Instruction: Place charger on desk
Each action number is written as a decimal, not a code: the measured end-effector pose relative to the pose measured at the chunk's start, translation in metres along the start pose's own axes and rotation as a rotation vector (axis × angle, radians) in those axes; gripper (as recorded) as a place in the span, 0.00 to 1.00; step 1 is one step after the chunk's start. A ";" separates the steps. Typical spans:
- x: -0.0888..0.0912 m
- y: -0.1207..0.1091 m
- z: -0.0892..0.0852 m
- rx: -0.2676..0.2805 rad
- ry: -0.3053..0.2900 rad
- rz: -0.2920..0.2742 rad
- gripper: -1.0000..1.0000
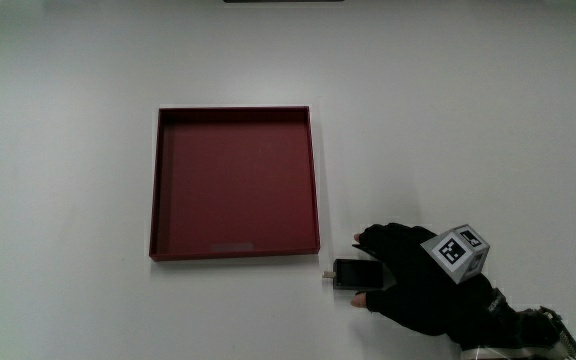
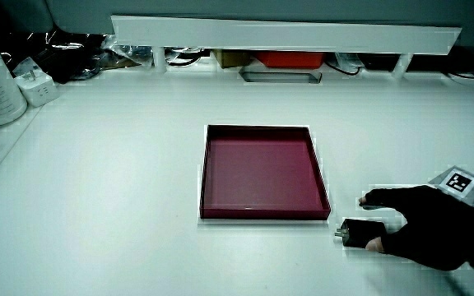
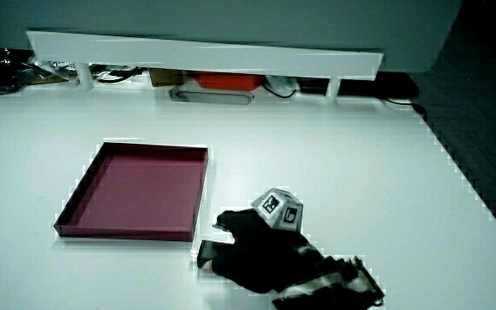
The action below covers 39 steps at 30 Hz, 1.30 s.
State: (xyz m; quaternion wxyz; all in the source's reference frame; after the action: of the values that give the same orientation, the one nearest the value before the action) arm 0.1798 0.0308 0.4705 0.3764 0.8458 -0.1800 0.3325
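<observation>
Charger on table in main view, just outside tray corner nearest person; hand pinches it between thumb and fingers, plug prongs toward tray.

Side view: charger looks to touch table beside tray, hand closed round it.

Side view: charger mostly hidden under hand, near tray.

Risk: glove may drag charger on release, knocking it against tray wall.

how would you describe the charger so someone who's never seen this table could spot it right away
Find the shallow red tray in the middle of the white table. Just off the tray's corner nearest the person, the gloved hand rests on the table, its fingers around the charger. It is a small black block, the only dark loose item beside the tray.
</observation>
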 end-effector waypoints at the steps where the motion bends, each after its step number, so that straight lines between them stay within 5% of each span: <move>1: 0.003 -0.001 -0.003 -0.010 0.003 -0.006 0.50; 5: 0.022 -0.002 -0.018 0.031 -0.091 -0.043 0.50; 27: 0.015 -0.010 -0.037 0.085 -0.109 -0.021 0.50; 39: 0.017 -0.011 -0.039 0.089 -0.120 -0.026 0.28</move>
State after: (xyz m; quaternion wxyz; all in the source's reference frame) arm 0.1812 0.0665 0.4958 0.3313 0.8823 -0.1761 0.2841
